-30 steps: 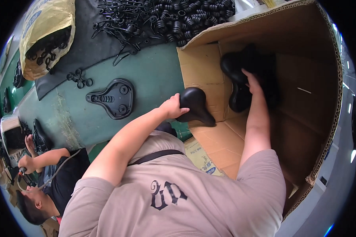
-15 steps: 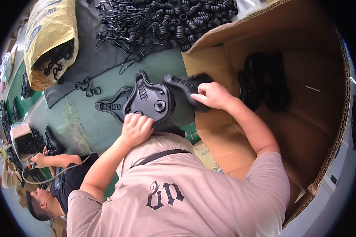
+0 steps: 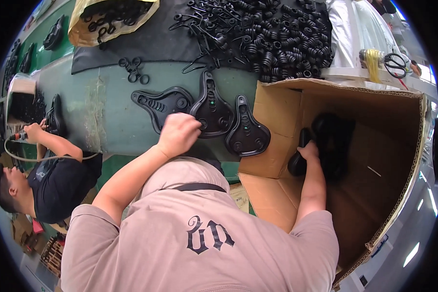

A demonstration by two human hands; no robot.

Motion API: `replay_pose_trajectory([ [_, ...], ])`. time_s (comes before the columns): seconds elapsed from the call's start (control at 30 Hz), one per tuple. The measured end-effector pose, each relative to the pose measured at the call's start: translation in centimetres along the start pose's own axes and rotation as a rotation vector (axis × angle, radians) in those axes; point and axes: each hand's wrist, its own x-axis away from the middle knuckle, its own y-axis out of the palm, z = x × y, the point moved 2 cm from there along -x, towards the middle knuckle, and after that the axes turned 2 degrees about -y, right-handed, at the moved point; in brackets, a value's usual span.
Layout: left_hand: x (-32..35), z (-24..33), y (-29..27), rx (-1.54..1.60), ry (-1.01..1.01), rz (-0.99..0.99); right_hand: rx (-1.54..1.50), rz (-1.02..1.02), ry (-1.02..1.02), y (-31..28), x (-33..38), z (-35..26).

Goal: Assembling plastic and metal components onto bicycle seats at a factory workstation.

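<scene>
A black saddle (image 3: pixel 297 163) sits low in the cardboard box (image 3: pixel 277 121) on the right, held by the right hand (image 3: pixel 309 152). The left hand (image 3: pixel 179 134), loosely curled and empty, hovers over the saddle bases (image 3: pixel 211 109) on the green tabletop (image 3: pixel 112 112). This looks like the packing step; next would call for gripping a base.

Factory assembly workshop, green workbench (image 3: pixel 107 112), heaped black springs (image 3: pixel 277 44), saddle bases (image 3: pixel 211 104), cardboard packing carton (image 3: pixel 374 160)

Matt black plastic saddle bases (image 3: pixel 211 107), brown corrugated cardboard box (image 3: pixel 277 117), worn green-painted table (image 3: pixel 112 112).
</scene>
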Motion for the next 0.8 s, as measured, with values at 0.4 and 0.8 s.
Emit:
replay_pose_trajectory([
  [0.4, 13.0, -13.8, -0.8, 0.002, -1.066, -0.158, 0.015, 0.352, -0.758, -8.4, 7.0, -25.2],
  [0.8, 9.4, -14.8, -7.4, -0.266, -0.649, -0.211, -0.284, 0.488, -0.167, -17.7, -5.2, -36.6],
])
